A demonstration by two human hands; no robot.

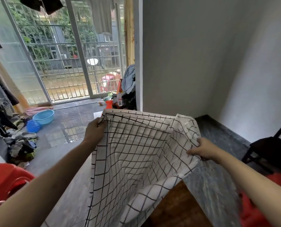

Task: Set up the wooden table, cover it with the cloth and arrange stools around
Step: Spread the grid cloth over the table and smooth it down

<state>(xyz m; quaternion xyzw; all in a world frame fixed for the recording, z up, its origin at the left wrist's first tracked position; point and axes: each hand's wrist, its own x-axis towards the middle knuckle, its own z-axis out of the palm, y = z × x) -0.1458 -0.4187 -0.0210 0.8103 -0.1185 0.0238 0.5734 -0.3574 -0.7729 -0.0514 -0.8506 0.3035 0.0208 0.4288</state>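
Note:
A white cloth with a black grid pattern [136, 154] hangs spread in the air in front of me. My left hand [94, 130] grips its upper left edge. My right hand [202, 149] grips the upper right edge, with folds bunched above the fingers. The cloth's lower part drapes down onto the brown wooden table [177, 205], whose bare corner shows at the bottom centre. A red plastic stool [7, 179] stands at the lower left. Another red stool [257, 208] sits at the lower right, partly behind my right forearm.
A dark wooden chair [272, 149] stands at the right by the white wall. Blue basins [43, 117] and a pile of clothes [20, 145] lie on the floor at the left. Bottles and clutter [118, 99] sit near the barred sliding glass door.

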